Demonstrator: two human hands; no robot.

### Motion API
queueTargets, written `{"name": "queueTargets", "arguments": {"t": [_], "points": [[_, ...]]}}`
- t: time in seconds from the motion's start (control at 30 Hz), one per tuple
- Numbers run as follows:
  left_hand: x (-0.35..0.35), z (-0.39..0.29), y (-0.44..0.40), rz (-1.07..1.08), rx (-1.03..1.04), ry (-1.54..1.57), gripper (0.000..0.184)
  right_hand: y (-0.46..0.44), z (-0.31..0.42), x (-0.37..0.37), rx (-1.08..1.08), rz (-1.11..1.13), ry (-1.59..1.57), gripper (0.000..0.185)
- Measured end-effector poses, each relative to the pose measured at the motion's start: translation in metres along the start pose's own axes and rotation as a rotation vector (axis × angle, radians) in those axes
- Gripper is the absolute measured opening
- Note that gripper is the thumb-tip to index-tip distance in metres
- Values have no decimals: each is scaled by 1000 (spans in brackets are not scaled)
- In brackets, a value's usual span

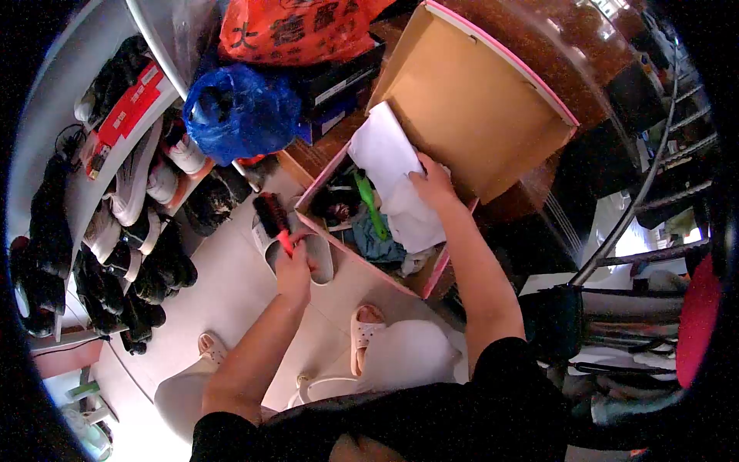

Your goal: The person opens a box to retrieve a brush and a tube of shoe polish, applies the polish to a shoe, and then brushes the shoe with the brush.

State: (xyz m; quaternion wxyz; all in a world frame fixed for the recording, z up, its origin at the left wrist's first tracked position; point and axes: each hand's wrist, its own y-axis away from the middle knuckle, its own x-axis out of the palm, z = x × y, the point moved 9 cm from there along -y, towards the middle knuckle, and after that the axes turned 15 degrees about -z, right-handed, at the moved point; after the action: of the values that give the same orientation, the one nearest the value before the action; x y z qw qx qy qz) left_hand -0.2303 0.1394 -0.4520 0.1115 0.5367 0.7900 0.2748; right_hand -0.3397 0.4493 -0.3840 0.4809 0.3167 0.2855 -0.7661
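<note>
My left hand (294, 268) is closed around the red handle of a brush (269, 214) with dark bristles, held out over the floor. My right hand (436, 185) reaches into an open pink-edged cardboard box (362, 271), its fingers gripping the edge of crumpled white paper (385, 146). Beside the paper in the box lies a bright green-handled tool (369, 204), its far end partly hidden. Grey-blue cloth (376, 242) and dark items fill the box's near side. The brown lid (485, 100) stands raised at the back.
Grey slippers (322, 258) lie on the tiled floor below my left hand. A shoe rack (123, 154) full of shoes stands at the left. Behind the box are a blue plastic bag (240, 112) and a red plastic bag (296, 31). A dark bag (558, 322) is at the right.
</note>
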Motion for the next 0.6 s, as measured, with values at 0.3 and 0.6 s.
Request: {"name": "queueTargets", "arguments": {"t": [0.3,0.6], "points": [[22,25,-7,164,-136,289,44,5,-8,-32,122,96,-224,43],[31,29,-9,230,-232,439,42,61,26,42,-58,569,22,40]]}}
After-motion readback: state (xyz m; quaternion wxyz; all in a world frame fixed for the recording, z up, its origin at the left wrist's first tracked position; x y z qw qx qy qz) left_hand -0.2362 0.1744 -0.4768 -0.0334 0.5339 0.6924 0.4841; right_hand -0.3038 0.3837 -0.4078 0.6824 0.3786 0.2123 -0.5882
